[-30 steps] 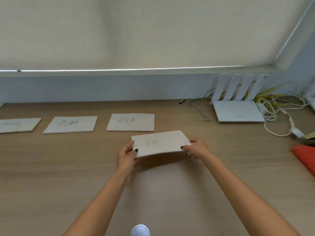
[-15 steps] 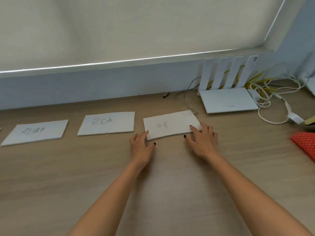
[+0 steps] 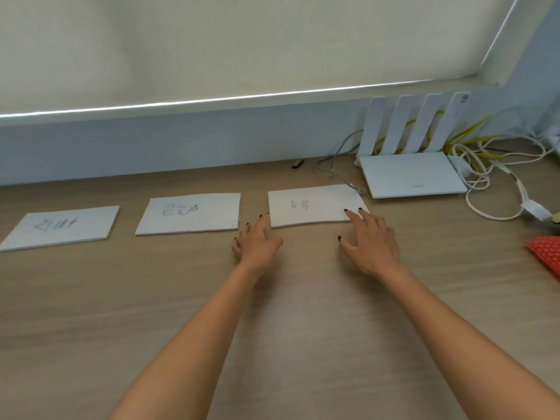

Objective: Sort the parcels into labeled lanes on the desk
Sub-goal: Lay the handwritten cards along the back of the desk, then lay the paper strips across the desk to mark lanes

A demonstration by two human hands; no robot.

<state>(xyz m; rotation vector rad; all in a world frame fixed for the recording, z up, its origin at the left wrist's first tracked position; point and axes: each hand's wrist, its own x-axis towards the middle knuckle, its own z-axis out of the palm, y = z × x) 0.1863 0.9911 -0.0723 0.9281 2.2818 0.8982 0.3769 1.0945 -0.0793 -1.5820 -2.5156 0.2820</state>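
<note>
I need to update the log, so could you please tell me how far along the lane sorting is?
Three handwritten label cards lie flat in a row on the desk: left card, middle card and right card. The left hand and right hand touch the right card's near corners with straight fingers. No parcels are in view, so sorting them remains.

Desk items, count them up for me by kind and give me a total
White label cards: 3
White router: 1
Orange mesh item: 1
Hands: 2, left hand, right hand
Total: 7
</note>
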